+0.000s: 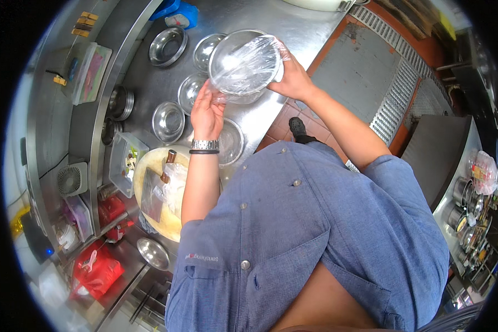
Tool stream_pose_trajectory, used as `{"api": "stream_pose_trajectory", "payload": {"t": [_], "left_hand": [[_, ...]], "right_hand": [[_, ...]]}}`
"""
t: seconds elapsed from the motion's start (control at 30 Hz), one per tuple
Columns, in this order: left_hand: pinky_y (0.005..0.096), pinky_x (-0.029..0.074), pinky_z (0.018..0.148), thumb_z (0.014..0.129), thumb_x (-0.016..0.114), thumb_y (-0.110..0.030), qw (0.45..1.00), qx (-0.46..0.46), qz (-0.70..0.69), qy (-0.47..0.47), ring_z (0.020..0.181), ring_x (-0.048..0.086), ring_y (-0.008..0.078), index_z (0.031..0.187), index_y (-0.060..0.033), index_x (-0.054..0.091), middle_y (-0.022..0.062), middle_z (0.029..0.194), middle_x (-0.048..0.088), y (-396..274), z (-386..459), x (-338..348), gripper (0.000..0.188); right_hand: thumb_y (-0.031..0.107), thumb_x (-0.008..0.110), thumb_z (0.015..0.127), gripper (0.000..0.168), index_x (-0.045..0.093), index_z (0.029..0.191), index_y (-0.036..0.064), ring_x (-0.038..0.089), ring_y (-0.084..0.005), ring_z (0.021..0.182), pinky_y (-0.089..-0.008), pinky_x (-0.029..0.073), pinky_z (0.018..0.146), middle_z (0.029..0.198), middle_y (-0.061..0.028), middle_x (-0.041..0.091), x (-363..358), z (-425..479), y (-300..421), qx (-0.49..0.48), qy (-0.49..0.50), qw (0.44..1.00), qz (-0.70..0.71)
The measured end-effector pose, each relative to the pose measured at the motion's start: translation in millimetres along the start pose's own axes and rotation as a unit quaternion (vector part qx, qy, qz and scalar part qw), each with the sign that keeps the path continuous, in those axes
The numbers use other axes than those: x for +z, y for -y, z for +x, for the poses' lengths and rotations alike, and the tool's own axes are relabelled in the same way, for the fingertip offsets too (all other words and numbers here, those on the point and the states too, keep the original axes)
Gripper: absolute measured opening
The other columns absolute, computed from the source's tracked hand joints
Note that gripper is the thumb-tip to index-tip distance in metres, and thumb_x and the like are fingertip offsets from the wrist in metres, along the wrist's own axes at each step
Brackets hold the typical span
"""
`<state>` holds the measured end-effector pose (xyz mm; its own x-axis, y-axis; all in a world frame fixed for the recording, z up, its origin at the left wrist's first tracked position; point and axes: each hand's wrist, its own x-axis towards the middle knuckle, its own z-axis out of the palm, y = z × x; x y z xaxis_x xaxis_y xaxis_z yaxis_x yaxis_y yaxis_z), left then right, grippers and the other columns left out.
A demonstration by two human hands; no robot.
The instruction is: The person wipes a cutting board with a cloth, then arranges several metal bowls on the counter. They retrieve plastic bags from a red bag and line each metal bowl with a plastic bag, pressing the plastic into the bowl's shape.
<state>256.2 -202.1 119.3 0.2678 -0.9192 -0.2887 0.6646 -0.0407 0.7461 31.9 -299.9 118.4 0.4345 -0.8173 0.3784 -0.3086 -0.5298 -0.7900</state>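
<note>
Above the steel worktop (282, 25), a round bowl (224, 62) is partly covered by crinkled clear plastic film (257, 58). My right hand (290, 74) grips the bowl's right rim, with film bunched at the fingers. At the lower left rim, my left hand (207, 114) pinches a loose edge of the film. Steel bowls lie beneath and beside it: one at the upper left (207, 52), one behind my left fingers (189, 93) and another farther left (168, 122). By my left wrist is one more shallow bowl (231, 143), its inside pale and hard to make out.
A cleaver (151, 195) and a plastic bag (176, 182) lie on a round chopping board (143, 157) by my left forearm. Nearby stand a clear plastic bin (115, 166), stacked steel bowls (168, 46) and a blue scale (186, 16). A shelf edge (101, 103) runs along the left.
</note>
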Motion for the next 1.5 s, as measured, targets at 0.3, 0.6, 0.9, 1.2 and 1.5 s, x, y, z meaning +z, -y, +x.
{"api": "stream_pose_trajectory", "payload": {"t": [0.3, 0.6, 0.9, 1.2, 1.5], "left_hand": [[0.0378, 0.045, 0.092, 0.099, 0.033, -0.034, 0.993, 0.106, 0.041, -0.014, 0.107, 0.055, 0.0238, 0.122, -0.0006, 0.049, 0.0109, 0.12, 0.056, -54.4, -17.9, 28.7, 0.043], [0.0291, 0.052, 0.072, 0.096, 0.044, -0.026, 0.993, 0.111, 0.038, -0.033, 0.082, 0.063, 0.0178, 0.104, 0.0012, 0.058, 0.0102, 0.095, 0.065, -54.2, -42.5, 15.6, 0.032], [0.0272, 0.05, 0.071, 0.092, 0.049, -0.023, 0.993, -0.019, -0.074, -0.089, 0.083, 0.061, 0.0172, 0.103, -0.0015, 0.059, 0.0078, 0.094, 0.064, -15.9, -80.4, -6.9, 0.026], [0.035, 0.047, 0.086, 0.094, 0.038, -0.027, 0.993, -0.007, -0.092, -0.072, 0.097, 0.058, 0.0229, 0.109, 0.0011, 0.056, 0.0119, 0.105, 0.062, -1.8, -105.6, -65.8, 0.037], [0.0328, 0.045, 0.091, 0.096, 0.036, -0.038, 0.984, -0.111, 0.117, 0.075, 0.103, 0.057, 0.0204, 0.121, 0.0037, 0.05, 0.0127, 0.114, 0.059, -65.2, -86.8, -39.1, 0.05]], "right_hand": [[0.017, 0.043, 0.09, 0.049, 0.036, 0.134, -0.004, 0.04, -0.023, 0.124, -0.0326, 0.032, 0.103, 0.133, -0.0149, 0.044, -0.8, 9.6, 39.4, 0.063, 0.036, 0.911, 0.407], [0.016, 0.059, 0.086, 0.044, 0.047, 0.125, 0.0, 0.054, -0.0126, 0.096, -0.028, 0.043, 0.087, 0.107, -0.0077, 0.058, 12.7, -0.1, 56.5, 0.128, 0.125, 0.906, 0.383], [0.021, 0.065, 0.08, 0.077, 0.023, 0.143, 0.006, 0.044, -0.0201, 0.12, -0.0311, 0.035, 0.101, 0.134, -0.0127, 0.041, 24.1, -23.7, 53.3, 0.174, 0.253, 0.855, 0.418], [0.026, 0.057, 0.088, 0.043, 0.051, 0.121, -0.001, 0.053, -0.0202, 0.104, -0.031, 0.044, 0.09, 0.114, -0.0126, 0.057, 23.2, -70.7, 72.5, 0.259, 0.447, 0.804, 0.295], [0.021, 0.05, 0.089, 0.027, 0.058, 0.103, -0.001, 0.06, -0.0177, 0.077, -0.0325, 0.048, 0.073, 0.085, -0.0113, 0.064, 27.4, -40.4, 70.0, 0.135, 0.375, 0.9, 0.176]]}}
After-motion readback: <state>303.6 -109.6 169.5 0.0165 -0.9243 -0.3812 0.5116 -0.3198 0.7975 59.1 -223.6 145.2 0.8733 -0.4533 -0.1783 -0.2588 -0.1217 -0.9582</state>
